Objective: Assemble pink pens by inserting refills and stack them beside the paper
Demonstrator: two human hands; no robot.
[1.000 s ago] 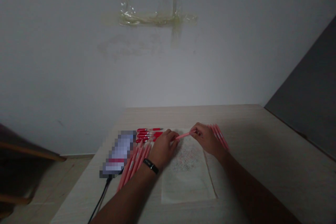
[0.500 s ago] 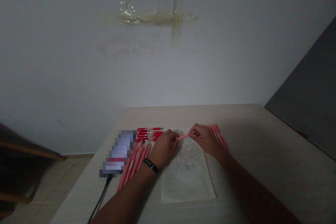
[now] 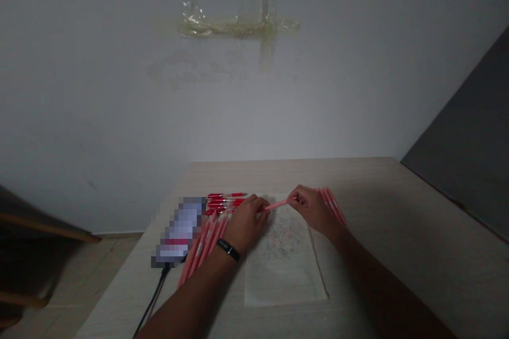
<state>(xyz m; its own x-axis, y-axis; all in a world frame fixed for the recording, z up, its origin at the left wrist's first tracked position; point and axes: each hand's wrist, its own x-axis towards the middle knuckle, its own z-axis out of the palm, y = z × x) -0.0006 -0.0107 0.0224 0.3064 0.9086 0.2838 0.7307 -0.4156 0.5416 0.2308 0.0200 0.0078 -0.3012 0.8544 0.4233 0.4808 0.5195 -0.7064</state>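
Note:
Both hands hold a slim pink pen (image 3: 275,205) across the far edge of a sheet of thin, translucent paper (image 3: 284,259) with faint, multicoloured marks. My left hand (image 3: 247,222), wearing a black wristband (image 3: 228,250), grips the pen's left end, and my right hand (image 3: 313,209) pinches its right end. Next to my left hand lie several red-trimmed pens (image 3: 225,202) in a horizontal stack, with several pink pens (image 3: 202,250) slanting below them. Several more pink pens (image 3: 333,206) lie partly hidden behind my right hand.
A pixelated phone (image 3: 178,233) lies left of the pens, with a black cable (image 3: 154,291) running off the table's near edge. The pale wood table (image 3: 401,212) stands against a white wall with yellowed tape (image 3: 238,26). A dark wooden furniture piece (image 3: 32,228) stands at far left.
My hands have drawn slightly apart, and more of the pink pen shows between them. The view has tilted slightly.

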